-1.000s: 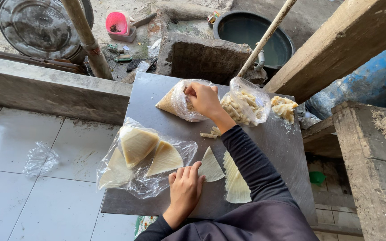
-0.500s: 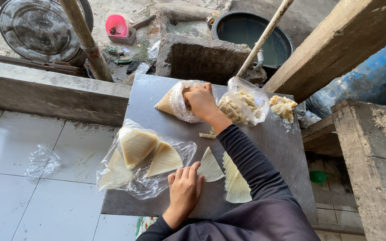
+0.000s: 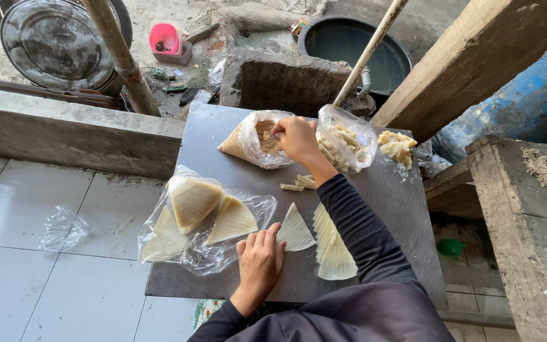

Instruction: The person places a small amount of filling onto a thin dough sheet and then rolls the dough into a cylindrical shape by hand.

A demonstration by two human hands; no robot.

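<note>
Reaching toward the upper middle of the frame, the right hand (image 3: pixel 297 138) dips its pinched fingers into the open mouth of a clear bag of brown crumbly filling (image 3: pixel 257 139); whether anything is caught between them cannot be told. Lower down, near the centre bottom, the left hand (image 3: pixel 260 259) lies flat and open, fingertips pressing a single pale triangular wrapper (image 3: pixel 295 230) onto the grey board (image 3: pixel 223 126). Just right of it sits a stack of wrappers (image 3: pixel 332 247). Left of it lies a bag of folded triangles (image 3: pixel 197 215).
</note>
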